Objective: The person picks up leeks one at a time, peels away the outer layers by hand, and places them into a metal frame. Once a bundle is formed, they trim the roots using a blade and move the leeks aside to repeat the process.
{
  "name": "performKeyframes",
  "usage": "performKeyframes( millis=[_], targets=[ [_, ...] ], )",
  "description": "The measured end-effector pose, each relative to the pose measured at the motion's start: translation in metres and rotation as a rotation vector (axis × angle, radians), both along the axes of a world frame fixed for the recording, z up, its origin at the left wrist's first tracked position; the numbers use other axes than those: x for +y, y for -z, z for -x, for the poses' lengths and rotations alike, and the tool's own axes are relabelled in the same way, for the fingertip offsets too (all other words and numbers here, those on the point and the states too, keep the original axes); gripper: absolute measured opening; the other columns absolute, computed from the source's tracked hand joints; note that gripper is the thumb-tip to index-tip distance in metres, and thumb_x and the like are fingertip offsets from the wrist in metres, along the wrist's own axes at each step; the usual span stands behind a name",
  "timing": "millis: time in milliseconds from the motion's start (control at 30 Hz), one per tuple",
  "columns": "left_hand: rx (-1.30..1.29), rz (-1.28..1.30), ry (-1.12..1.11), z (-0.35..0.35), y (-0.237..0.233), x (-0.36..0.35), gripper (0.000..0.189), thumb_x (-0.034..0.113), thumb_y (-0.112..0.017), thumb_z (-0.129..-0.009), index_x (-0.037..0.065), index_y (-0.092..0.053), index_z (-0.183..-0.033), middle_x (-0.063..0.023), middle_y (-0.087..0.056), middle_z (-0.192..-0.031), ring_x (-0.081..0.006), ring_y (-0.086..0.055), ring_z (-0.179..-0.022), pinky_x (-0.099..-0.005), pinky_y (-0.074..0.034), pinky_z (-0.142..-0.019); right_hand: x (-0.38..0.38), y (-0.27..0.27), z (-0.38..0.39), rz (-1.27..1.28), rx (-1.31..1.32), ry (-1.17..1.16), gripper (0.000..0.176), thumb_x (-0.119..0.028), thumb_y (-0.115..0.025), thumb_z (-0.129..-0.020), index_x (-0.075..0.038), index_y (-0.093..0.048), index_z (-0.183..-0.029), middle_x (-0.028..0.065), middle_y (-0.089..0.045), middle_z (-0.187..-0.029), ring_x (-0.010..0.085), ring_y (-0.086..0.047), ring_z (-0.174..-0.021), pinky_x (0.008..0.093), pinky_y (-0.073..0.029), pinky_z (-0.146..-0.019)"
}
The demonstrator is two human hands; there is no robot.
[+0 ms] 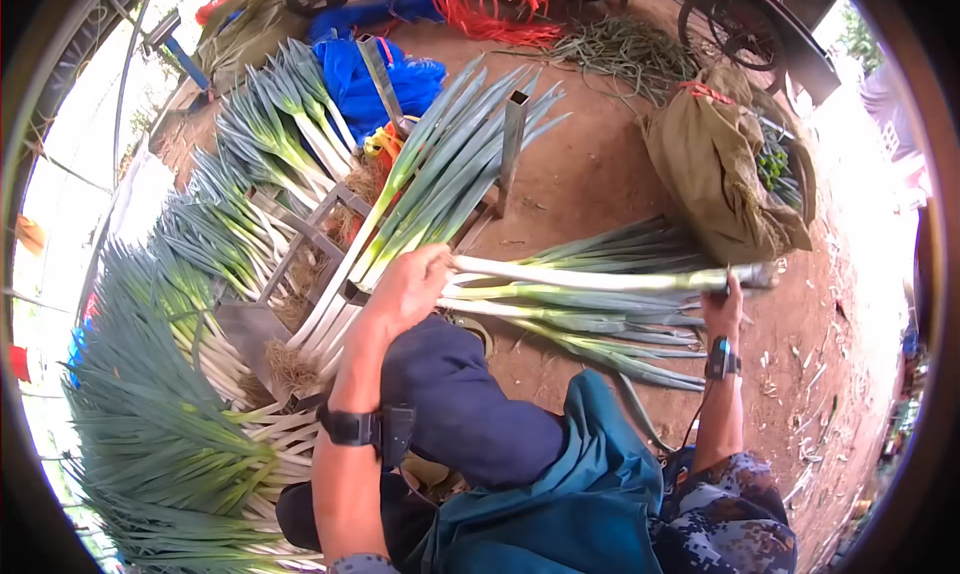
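Observation:
A long white leek stalk (590,277) is stretched level between my two hands, its right part blurred. My left hand (412,286) is closed around its left end, beside a bundle of leeks standing in a metal frame. Near the right end, my right hand (724,304) grips the stalk from below; its fingers are partly hidden. Beneath the stalk, several leeks (600,326) lie with their green leaves pointing right. The upright bundle of leeks (440,189) leans up and right, with its white root ends low by my left forearm.
Piles of leeks (170,414) line the left side. A metal post (512,149) rises beyond the bundle. At the right stands a tan sack (715,164). Blue plastic (400,84), red strapping (495,4) and loose leaves (625,54) lie at the back.

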State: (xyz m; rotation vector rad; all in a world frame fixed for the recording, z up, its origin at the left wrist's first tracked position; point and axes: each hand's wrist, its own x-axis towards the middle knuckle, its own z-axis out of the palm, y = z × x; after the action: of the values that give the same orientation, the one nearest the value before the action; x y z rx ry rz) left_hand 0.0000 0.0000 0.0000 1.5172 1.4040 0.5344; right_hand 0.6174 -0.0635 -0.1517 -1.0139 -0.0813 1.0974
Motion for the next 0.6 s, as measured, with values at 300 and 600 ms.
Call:
performKeyframes(
  millis=[300, 600],
  targets=[
    [-0.077, 0.055, -0.15, 0.043, -0.029, -0.034, 0.04, 0.011, -0.054, -0.099, -0.01, -0.053, -0.133, -0.0143, -0.069, -0.105, -0.0148, -0.067, -0.09, -0.0286, -0.053, -0.085, -0.07, 0.156, 0.076, 0.376, 0.13, -0.038, 0.018, -0.026, -0.067, -0.092, -0.013, -0.061, -0.102, 0.0037, -0.066, -0.096, 0.0215, -0.062, -0.087, 0.0357, -0.049, -0.069],
    [-0.04, -0.118, -0.512, 0.089, -0.081, -0.182, 0.032, 0.006, -0.057, -0.099, -0.004, -0.058, -0.13, -0.0105, -0.07, -0.104, -0.0146, -0.068, -0.089, -0.0265, -0.052, -0.082, -0.081, 0.17, 0.132, 0.675, -1.599, -0.607, 0.054, -0.037, -0.069, -0.091, 0.001, -0.055, -0.126, 0.0215, -0.064, -0.12, 0.0339, -0.063, -0.11, 0.0432, -0.051, -0.091]
  ],
)
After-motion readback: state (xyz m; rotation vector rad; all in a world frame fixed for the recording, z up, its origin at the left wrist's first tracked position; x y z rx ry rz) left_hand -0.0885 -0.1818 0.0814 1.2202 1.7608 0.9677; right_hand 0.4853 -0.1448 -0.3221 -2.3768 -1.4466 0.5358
